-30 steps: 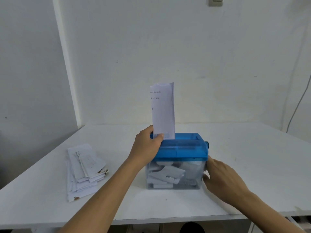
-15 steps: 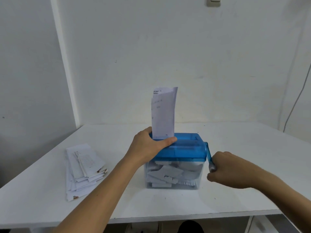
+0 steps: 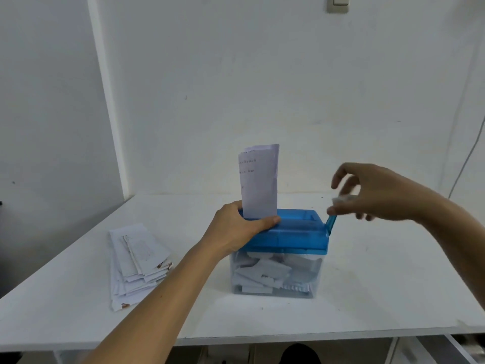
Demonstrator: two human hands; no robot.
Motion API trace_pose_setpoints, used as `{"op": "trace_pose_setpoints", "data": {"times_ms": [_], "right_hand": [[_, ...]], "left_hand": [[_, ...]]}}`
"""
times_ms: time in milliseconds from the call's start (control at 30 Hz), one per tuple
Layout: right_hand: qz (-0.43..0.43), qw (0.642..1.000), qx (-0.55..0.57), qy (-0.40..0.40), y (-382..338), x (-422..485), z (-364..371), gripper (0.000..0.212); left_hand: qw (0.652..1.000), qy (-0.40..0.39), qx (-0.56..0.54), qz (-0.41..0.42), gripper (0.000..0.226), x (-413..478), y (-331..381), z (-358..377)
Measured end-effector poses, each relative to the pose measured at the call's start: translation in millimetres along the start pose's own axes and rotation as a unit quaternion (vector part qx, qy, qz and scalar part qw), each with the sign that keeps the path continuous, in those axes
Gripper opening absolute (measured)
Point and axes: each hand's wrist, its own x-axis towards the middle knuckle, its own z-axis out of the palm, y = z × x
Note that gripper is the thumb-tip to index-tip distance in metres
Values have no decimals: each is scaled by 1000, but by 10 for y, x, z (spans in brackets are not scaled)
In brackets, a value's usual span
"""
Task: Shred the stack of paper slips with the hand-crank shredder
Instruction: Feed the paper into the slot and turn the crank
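A small shredder with a blue lid [image 3: 294, 233] and a clear bin [image 3: 275, 274] full of paper pieces stands mid-table. A white paper slip [image 3: 259, 182] sticks upright out of its slot. My left hand [image 3: 241, 229] grips the lid's left end, thumb across the front below the slip. My right hand [image 3: 372, 195] pinches the white knob of the blue crank [image 3: 331, 223], which points up at the shredder's right side. The stack of paper slips [image 3: 137, 261] lies on the table to the left.
The white table [image 3: 380, 285] meets a white wall behind. Its front edge runs near the bottom of the view. A grey cable [image 3: 469, 156] hangs at the far right and a wall switch [image 3: 338, 2] sits at the top.
My right hand took the crank handle and swung it from low beside the bin up to the top of its turn. The slip has sunk slightly into the slot. My left hand stayed on the lid.
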Motion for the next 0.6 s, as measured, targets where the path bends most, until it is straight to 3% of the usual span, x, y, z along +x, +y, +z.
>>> {"op": "trace_pose_setpoints", "data": {"times_ms": [200, 333, 600], "right_hand": [[23, 985, 131, 106, 272, 290, 407, 23], [53, 973, 201, 96, 419, 374, 804, 20], [111, 950, 283, 71, 562, 180, 1430, 33]], "left_hand": [[1000, -2, 17, 1, 58, -1, 2, 22], [1000, -5, 21, 4, 59, 4, -16, -8], [997, -37, 55, 28, 82, -35, 14, -32]]}}
